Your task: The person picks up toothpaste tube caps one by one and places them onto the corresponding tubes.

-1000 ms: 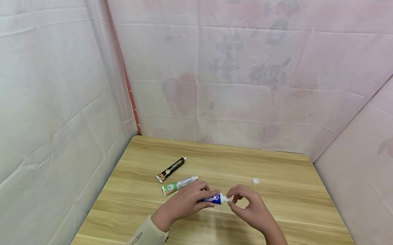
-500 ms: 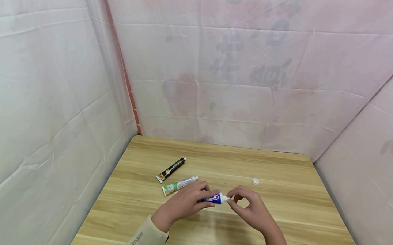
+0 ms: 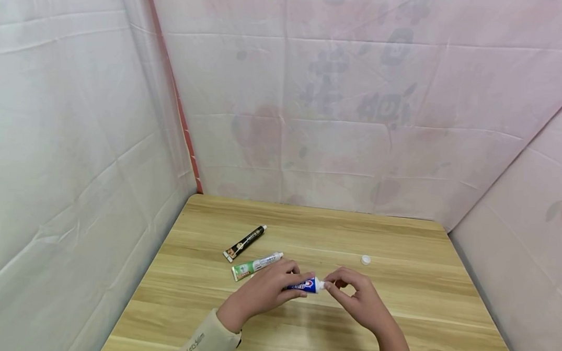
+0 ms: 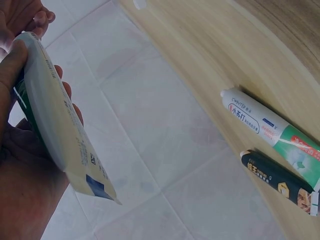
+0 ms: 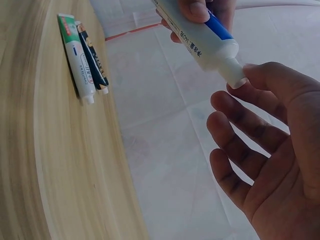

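Note:
My left hand grips a blue-and-white toothpaste tube around its body, with the white tip pointing right. My right hand has its thumb and index finger at that tip, pinching it. Up close in the right wrist view, the thumb lies against the white end of the tube, the index finger is behind it, and the other fingers are loosely bent. Whether this end is a cap or a bare nozzle I cannot tell. The left wrist view shows the tube's pale back and flat crimped end.
A green-and-white toothpaste tube lies just beyond my left hand, and a black toothpaste tube lies farther back. A small round white cap sits behind my right hand. Cloth walls stand around the wooden table.
My right fingertips have shifted slightly left along the tube's tip, so less white shows past them. My left hand and the things on the table stay in place.

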The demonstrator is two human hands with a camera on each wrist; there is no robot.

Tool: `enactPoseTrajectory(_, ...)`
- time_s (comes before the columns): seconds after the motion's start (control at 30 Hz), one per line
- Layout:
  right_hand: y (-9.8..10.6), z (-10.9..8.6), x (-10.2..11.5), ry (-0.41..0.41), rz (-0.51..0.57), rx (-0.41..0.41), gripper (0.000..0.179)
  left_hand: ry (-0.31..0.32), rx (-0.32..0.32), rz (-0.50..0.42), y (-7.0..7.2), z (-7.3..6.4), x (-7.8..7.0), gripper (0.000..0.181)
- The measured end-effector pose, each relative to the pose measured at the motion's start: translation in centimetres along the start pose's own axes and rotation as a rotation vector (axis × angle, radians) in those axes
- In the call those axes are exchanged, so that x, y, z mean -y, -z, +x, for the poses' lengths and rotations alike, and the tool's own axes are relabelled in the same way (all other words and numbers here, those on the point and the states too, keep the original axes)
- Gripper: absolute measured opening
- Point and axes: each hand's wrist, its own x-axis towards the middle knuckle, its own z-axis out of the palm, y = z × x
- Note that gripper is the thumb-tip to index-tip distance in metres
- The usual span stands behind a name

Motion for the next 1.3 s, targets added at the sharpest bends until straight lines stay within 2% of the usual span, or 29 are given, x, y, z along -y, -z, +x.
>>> enactPoseTrajectory(0.23, 0.00, 0.01, -0.10, -0.040, 0.007, 0.019, 0.019, -0.018, -0.013, 0.006, 0.02, 0.05, -0.09, 0.047)
enactPoseTrajectory(0.57, 0.10, 0.01, -0.33, -0.040, 0.040, 0.039, 0.025, 0.018, 0.011, -0.022, 0.11, 0.03, -0.20, 0.048)
enactPoseTrajectory(1.0, 0.25, -0.26, -0.09, -0.076, 0.016, 0.010, 0.023, 0.018, 0.008, -0.027, 0.05, -0.07, -0.06, 0.049)
enactPoseTrajectory(1.17, 0.28, -0.22, 0.12, -0.037, -0.026, -0.013, 0.019, 0.005, -0.002, -0.005, 0.06, -0.09, 0.02, 0.049)
enactPoseTrajectory(1.3, 0.30, -0.21, 0.18, 0.008, -0.041, -0.024, 0.024, -0.003, -0.008, -0.007, 0.07, -0.12, 0.09, 0.048)
